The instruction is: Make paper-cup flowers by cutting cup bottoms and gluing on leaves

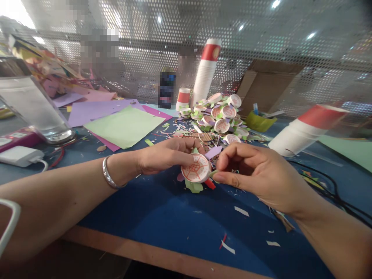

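Note:
My left hand [164, 157], with a silver bangle at the wrist, grips a shallow round white paper disc [197, 172] that looks like a cut-off cup bottom. Red-orange lines are drawn on its face. Purple, green and red paper bits stick out around its rim; a purple tab [213, 152] points up to the right. At the disc's right edge my right hand [258, 174] pinches a small green paper piece [214, 173] between thumb and finger. Just behind both hands lies a heap of similar decorated discs [222, 126].
A tall cup stack [205, 73] rises behind the heap, and another stack [308, 130] leans at right. Coloured sheets [124, 126] lie left, near a glass of water [31, 104] and a white adapter [21, 156]. Black cables [328, 182] run right. Paper scraps litter the blue table [162, 217].

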A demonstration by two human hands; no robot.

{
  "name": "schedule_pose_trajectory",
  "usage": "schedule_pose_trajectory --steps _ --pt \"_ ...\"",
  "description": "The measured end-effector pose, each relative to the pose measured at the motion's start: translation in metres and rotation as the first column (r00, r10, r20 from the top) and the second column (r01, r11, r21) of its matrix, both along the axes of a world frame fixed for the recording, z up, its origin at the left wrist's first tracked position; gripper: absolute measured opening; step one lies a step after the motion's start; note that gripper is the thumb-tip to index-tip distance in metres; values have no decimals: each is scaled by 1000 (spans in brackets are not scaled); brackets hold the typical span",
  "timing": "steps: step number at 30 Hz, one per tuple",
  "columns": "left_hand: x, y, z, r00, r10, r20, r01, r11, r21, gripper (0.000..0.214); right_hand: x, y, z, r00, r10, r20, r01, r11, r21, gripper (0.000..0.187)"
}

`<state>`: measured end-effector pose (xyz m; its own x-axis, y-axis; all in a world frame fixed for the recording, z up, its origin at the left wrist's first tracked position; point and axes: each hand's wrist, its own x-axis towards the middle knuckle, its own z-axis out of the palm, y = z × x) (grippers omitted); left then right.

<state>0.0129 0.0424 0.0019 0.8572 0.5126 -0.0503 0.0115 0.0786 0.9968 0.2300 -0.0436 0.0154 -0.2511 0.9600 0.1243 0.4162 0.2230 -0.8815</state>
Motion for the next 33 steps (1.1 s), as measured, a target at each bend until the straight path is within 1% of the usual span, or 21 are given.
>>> schedule_pose_trajectory --steps 3,6,12,17,26,31,33 --pt "-1 -1 1 1000 -18 -20 18 1000 -3 23 -3 0 1 1000 6 -1 -6 1000 -15 30" --pt "-1 -2 2 999 -34 -38 34 999 1 20 -5 -1 2 1000 6 22 -6 1000 6 35" --pt "-1 -1 1 998 -56 -32 57 998 22 18 -7 -2 2 1000 -8 23 8 1000 -6 45" --pt "-2 0 0 999 -37 -25 37 999 9 21 -6 -2 1 999 -36 10 36 999 -18 41" --pt "-1 1 1 1000 -29 -7 29 999 32 21 -5 -1 -2 998 -43 -36 42 998 -45 40" --pt "-2 0 2 1000 -14 12 13 999 29 26 -1 -2 -5 994 -49 -101 38 993 -112 42" --pt "-3 0 3 1000 -7 30 6 1000 23 30 0 -1 -7 987 -56 -149 39 992 -118 42"
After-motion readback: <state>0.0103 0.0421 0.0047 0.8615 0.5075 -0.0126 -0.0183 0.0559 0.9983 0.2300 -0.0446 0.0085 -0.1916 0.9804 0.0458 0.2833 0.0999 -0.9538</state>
